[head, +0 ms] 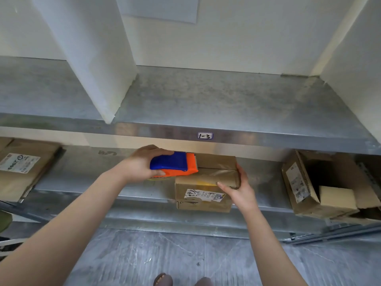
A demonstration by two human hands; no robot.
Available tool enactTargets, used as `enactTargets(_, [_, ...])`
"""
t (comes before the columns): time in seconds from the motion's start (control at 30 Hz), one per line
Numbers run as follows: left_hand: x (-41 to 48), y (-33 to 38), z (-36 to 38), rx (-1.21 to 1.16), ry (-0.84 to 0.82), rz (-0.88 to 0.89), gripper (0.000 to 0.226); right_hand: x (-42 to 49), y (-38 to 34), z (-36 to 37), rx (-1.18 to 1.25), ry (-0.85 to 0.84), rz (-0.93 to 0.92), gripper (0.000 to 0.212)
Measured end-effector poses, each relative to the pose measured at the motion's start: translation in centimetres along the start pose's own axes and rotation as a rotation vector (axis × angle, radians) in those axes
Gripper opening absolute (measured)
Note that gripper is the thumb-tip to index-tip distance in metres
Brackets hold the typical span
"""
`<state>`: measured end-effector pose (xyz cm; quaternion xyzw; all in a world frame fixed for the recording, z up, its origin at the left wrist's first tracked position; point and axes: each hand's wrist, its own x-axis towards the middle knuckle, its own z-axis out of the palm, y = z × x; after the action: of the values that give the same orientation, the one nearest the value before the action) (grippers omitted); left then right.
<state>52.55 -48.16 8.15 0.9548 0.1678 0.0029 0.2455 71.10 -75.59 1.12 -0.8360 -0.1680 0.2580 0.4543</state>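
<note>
- While the left hand (142, 164) grips the tape dispenser (175, 165) at centre frame, clear tape shines across the box (206, 178) top.
- The right hand (239, 190) clasps the box's right end on the lower shelf (82, 182).
- Probably left: cutting and smoothing down.

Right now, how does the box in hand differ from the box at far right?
The held box is closed, its top taped; the right box gapes open, a small box inside. The right hand grips the held box; no hand touches the right box. Both are brown cardboard with white labels.
</note>
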Motion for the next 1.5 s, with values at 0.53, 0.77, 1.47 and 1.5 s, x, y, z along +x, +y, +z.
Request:
enactTargets(0.53, [-4.7,-8.5,-4.3,-0.022,-0.009,-0.065,0.062,0.2,-0.1,0.6,0.038,0.034,0.035,0.089])
enactTargets(0.77, [-3.4,-9.9,-3.1,0.058,-0.141,-0.090,0.072,-0.6,-0.5,0.9,0.034,0.016,0.035,0.097])
enactTargets(1.47, [1.4,0.5,-1.9,0.470,-0.260,-0.212,0.056,0.3,0.4,1.1,0.100,0.020,0.011,0.093])
enactTargets(1.5, [1.4,0.7,-1.7,0.466,-0.252,-0.237,0.057,0.3,0.4,1.1,0.102,0.020,0.008,0.093])
